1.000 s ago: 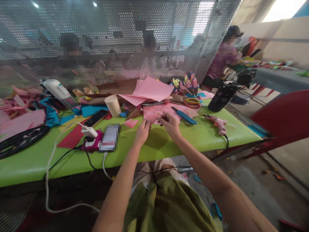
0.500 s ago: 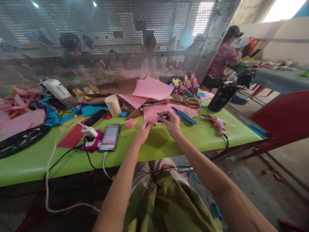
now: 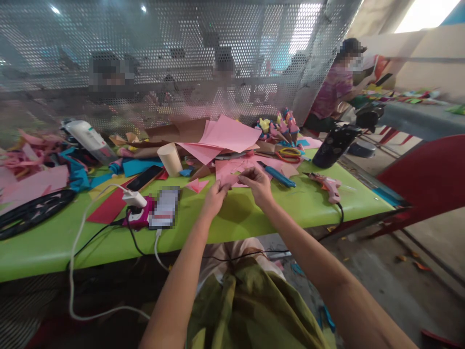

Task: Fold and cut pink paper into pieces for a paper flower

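Over a lime green table [image 3: 300,206], left hand [image 3: 217,195] and right hand [image 3: 258,185] are close together, both pinching a small pink paper piece [image 3: 229,179] between them, with loose pink sheets [image 3: 228,134] piled behind and a perforated metal screen [image 3: 163,43] past those

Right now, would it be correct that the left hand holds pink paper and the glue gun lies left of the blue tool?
Not quite: the head view shows the glue gun right of the blue tool; the left hand holds pink paper.

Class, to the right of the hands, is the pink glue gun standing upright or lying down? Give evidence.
Lying down: the glue gun shows its side profile, nozzle and handle both along the green tabletop.
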Demonstrator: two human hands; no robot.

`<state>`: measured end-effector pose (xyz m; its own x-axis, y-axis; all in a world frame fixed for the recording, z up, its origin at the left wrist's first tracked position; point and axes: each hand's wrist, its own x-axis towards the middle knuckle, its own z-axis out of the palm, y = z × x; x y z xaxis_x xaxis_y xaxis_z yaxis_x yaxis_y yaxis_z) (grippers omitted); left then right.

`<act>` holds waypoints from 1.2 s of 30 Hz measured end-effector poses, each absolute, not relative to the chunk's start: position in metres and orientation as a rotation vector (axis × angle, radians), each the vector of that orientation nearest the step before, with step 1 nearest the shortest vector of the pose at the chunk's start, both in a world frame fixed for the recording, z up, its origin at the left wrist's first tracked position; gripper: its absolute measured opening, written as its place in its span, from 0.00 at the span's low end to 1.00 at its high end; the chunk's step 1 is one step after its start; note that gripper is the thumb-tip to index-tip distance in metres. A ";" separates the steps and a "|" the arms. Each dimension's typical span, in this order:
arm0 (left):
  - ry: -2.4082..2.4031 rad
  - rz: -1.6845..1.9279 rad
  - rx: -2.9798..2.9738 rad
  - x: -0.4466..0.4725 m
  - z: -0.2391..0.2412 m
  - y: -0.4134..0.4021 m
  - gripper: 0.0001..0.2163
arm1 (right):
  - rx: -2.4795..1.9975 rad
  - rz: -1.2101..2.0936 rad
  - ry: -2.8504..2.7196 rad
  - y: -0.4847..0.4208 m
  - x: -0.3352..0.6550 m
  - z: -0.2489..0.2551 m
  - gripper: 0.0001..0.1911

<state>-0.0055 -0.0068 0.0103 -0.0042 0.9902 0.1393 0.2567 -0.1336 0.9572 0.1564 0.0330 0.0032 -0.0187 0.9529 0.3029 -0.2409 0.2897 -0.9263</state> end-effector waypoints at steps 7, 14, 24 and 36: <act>1.365 1.271 1.414 -0.006 0.009 -0.006 0.11 | -0.797 1.331 -1.232 0.032 0.153 0.003 0.26; 1.252 1.192 1.396 -0.005 0.005 -0.005 0.15 | -0.845 1.308 -1.275 0.033 0.153 0.001 0.24; 1.005 1.157 1.176 -0.008 0.002 -0.005 0.18 | -0.724 1.294 -1.280 0.030 0.150 0.005 0.23; 0.960 1.087 1.151 -0.009 0.007 -0.007 0.20 | -0.707 1.287 -1.258 0.028 0.153 0.005 0.22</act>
<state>-0.0093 -0.0071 0.0069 0.2161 0.9758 -0.0318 -0.1521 0.0658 0.9862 0.1528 0.0283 0.0051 -0.1732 0.9447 0.2785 -0.3001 0.2187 -0.9285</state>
